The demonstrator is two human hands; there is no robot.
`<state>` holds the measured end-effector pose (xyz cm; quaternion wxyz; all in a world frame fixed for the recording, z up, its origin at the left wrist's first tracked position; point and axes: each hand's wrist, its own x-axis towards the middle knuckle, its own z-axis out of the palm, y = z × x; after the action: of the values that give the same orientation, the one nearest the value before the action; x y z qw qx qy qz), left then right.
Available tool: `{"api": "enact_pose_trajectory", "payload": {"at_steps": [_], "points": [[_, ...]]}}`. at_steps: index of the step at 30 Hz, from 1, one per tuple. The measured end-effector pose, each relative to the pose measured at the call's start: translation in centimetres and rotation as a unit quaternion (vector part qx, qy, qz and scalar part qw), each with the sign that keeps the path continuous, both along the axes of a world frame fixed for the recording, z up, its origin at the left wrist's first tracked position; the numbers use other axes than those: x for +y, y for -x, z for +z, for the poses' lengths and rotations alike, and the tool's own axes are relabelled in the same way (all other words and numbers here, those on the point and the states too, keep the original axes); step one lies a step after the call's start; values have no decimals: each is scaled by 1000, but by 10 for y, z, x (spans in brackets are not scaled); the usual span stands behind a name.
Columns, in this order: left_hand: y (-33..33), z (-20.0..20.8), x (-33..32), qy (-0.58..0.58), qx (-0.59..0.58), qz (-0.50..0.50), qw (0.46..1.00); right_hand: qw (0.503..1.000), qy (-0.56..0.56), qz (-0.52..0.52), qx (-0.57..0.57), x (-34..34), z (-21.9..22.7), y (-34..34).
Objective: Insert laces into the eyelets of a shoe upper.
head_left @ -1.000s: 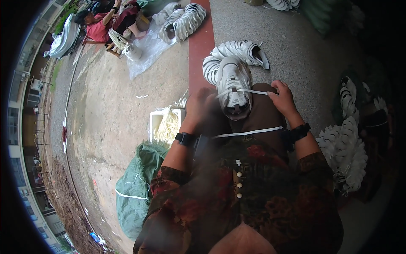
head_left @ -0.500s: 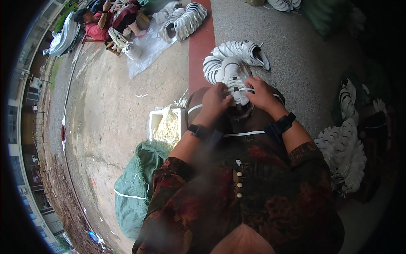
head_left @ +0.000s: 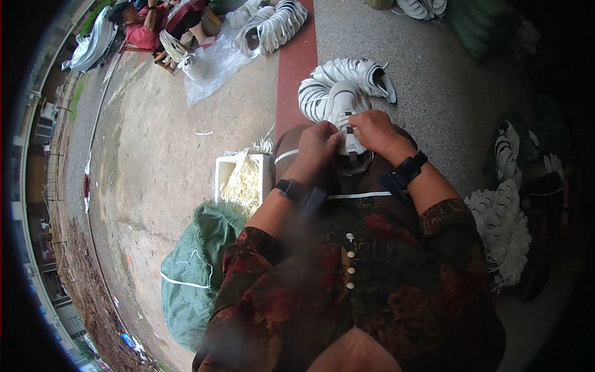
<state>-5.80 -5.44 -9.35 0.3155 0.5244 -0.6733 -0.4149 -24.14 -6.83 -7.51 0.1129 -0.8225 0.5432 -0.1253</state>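
Note:
A white mesh shoe (head_left: pixel 345 105) with dark tabs along its tongue rests across my knees, toe pointing away. At its left edge my left hand (head_left: pixel 320 144) is closed in a pinch, a bit of white shoelace at the fingertips. My right hand (head_left: pixel 376 131) curls over the right side of the shoe, thumb and forefinger pinched close to a dark tab at the lacing. Its fingers hide most of the lace there. Just beyond lies a curved row of nested white shoe uppers (head_left: pixel 356 73).
On my left stands a white box (head_left: pixel 268 177) of pale laces beside a green sack (head_left: pixel 195 279). More stacked uppers (head_left: pixel 502 232) lie at right. A person in red (head_left: pixel 144 36) sits far left near plastic sheeting (head_left: pixel 207 84) and further uppers (head_left: pixel 282 28).
The white lace stretched across the shoe between my hands no longer shows there. My right hand has moved left and turned palm down over the shoe, bringing both hands closer together.

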Motion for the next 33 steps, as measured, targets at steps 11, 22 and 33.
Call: {"api": "enact_pose_trajectory", "payload": {"at_steps": [11, 22, 33], "points": [[1, 6, 2, 11, -8, -19, 1000, 983, 152, -75, -73, 7, -21, 1], [-1, 1, 1, 16, 11, -22, 1000, 968, 148, -176, -106, -3, -30, -2], [-3, -1, -3, 4, 4, -22, 1000, 713, -432, -104, -542, -11, -14, 32]]}}
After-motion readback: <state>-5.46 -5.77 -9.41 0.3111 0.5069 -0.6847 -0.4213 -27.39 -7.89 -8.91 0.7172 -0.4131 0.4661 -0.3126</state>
